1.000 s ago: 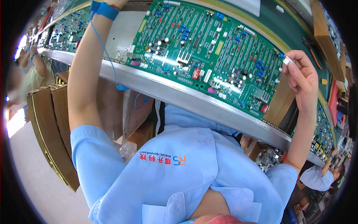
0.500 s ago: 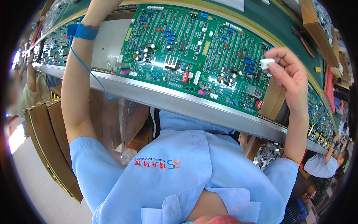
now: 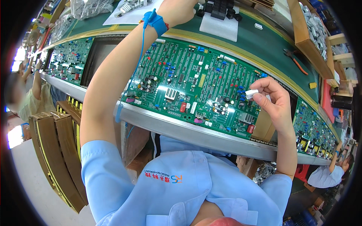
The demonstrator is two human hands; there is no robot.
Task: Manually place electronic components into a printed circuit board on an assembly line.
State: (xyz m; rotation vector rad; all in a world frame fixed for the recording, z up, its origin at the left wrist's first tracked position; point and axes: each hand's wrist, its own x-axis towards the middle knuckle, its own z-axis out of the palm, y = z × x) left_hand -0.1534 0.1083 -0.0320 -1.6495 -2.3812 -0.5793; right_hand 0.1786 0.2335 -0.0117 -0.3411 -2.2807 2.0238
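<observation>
My right hand (image 3: 277,101) pinches a small white plastic connector (image 3: 251,93) between thumb and fingers. It is above the right part of a large green circuit board (image 3: 203,81), crowded with capacitors, chips and heat sinks. My left arm crosses the board's left end. At the top edge, my left hand (image 3: 179,11) reaches beside black block-shaped parts (image 3: 218,9) on a white foam pad (image 3: 218,30). Its fingertips are partly cut off by the picture's edge, so any grip there is hidden. A blue wrist strap (image 3: 155,24) with a cord is on my left wrist.
The board lies on a metal-edged conveyor rail (image 3: 181,130), with more boards to the left (image 3: 69,60) and right (image 3: 315,126). Orange-handled cutters (image 3: 296,62) and a loose white part (image 3: 258,26) lie on the green bench. A cardboard box (image 3: 307,34) of parts stands far right. Other people work at both sides.
My left hand has moved right along the far side to the black parts. My right hand, still holding the white connector, has shifted slightly left and down in the picture. The view has tilted.
</observation>
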